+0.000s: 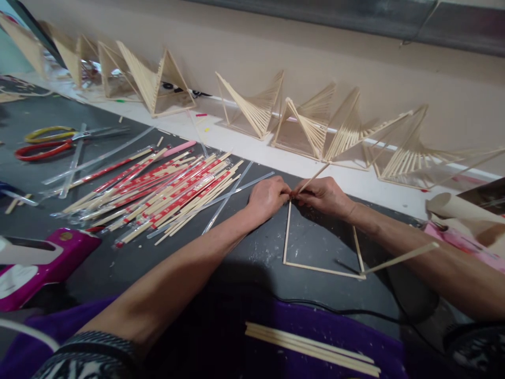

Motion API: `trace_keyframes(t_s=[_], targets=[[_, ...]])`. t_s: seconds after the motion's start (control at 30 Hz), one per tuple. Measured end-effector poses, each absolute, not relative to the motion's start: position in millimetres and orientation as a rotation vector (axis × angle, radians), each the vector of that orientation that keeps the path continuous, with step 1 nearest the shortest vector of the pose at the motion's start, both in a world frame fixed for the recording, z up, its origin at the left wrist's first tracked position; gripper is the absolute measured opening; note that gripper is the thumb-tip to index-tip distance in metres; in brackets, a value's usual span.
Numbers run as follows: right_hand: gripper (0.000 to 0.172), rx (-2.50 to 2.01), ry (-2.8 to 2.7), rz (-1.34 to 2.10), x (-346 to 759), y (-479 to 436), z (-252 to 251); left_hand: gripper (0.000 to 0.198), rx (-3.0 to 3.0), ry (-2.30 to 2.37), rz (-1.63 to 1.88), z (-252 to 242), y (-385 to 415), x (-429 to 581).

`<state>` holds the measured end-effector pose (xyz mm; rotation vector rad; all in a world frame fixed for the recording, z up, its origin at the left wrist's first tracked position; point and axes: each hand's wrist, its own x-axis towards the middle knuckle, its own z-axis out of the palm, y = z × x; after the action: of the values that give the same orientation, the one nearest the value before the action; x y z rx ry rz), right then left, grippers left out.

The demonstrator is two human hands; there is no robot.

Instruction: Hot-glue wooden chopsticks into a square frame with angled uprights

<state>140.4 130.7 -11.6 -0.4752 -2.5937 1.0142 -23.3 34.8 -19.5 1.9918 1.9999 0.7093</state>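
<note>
A square frame of thin wooden sticks (323, 269) lies on the dark table. At its far left corner, the fingertips of my left hand (266, 199) pinch the joint. My right hand (326, 199) is closed around the same corner, holding a slanting wooden stick (314, 177) that rises from it. The exact contact point is hidden by my fingers. From the near right corner another stick (402, 258) slants up in front of my right forearm. Several wrapped and bare chopsticks (185, 189) lie in a heap left of my left hand.
Finished-looking stick structures (252, 108) stand along the wall. Red-and-yellow-handled pliers (51, 143) and clear glue sticks (98, 154) lie at left. A magenta-and-white device (67, 252) sits at the left edge. Loose sticks (311, 350) rest on purple cloth near me; a black cable (339, 310) crosses the front.
</note>
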Motion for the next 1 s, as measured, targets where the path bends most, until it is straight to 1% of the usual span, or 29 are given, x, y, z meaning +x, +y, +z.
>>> trace_keyframes(t_s=[0.37, 0.53, 0.63, 0.77, 0.9, 1.0], targets=[[0.019, -0.481, -2.608, 1.072, 140.6, 132.9, -6.4, 0.024, 2.005, 1.96, 0.722, -20.6, 35.5, -27.6], [0.025, -0.466, -2.637, 1.059, 147.2, 134.6, -0.4, 0.029, 1.962, 1.964, 0.743, -19.2, 36.0, -30.2], [0.026, -0.521, -2.61, 0.963, 158.4, 139.1, 1.6, 0.028, 1.928, 1.979, 0.753, -17.0, 35.8, -30.5], [0.024, -0.663, -2.54, 0.748, 181.8, 149.7, 2.1, 0.024, 1.943, 1.969, 0.702, -15.1, 34.9, -27.5], [0.02, -0.698, -2.658, 0.514, 203.0, 153.7, 0.0, 0.025, 1.951, 1.986, 0.684, -16.6, 34.1, -21.9], [0.022, -0.715, -2.787, 0.435, 209.5, 150.2, -3.5, 0.024, 1.959, 1.998, 0.665, -18.0, 33.6, -19.4]])
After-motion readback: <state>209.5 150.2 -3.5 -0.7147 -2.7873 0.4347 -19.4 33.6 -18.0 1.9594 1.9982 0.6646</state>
